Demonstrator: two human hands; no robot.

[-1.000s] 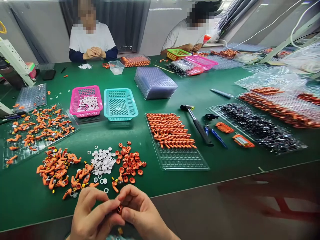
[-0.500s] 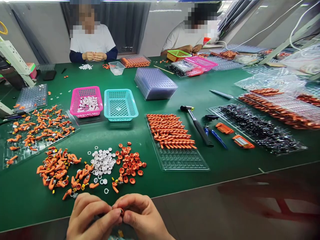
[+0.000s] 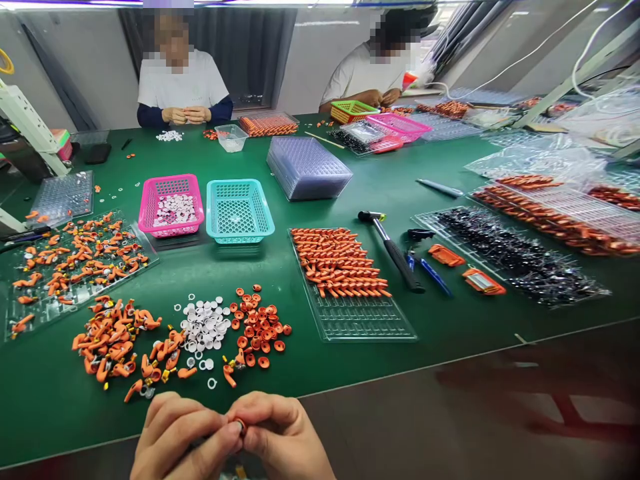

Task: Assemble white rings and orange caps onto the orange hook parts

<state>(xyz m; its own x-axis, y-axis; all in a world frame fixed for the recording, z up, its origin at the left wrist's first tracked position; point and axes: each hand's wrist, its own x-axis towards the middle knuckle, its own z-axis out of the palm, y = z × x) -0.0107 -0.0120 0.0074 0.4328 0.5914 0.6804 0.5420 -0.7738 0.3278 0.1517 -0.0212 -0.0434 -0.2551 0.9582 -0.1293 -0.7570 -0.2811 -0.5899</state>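
At the table's near edge my left hand [image 3: 183,437] and my right hand [image 3: 280,430] meet, fingertips pinched together on a small round orange earbud cap [image 3: 241,427]. Fingers cover most of the cap, and a pale part shows inside it. Just beyond my hands lie a heap of orange earbud housings [image 3: 113,340] with yellow and silver bits, a pile of white discs [image 3: 206,321], and scattered orange caps [image 3: 260,327]. A loose housing [image 3: 229,373] and a white ring [image 3: 212,383] are nearest my fingers.
Trays of orange housings [image 3: 340,260] stand mid-table and left. Beyond are a pink basket [image 3: 171,230] holding white pieces, a teal basket [image 3: 241,233] and stacked clear trays [image 3: 310,170]. A hammer [image 3: 397,257], pliers [image 3: 433,275] and black parts [image 3: 520,253] lie right. Two people sit opposite.
Both hands stay together on the cap, which has turned slightly between the fingertips. The whole view has shifted a little.
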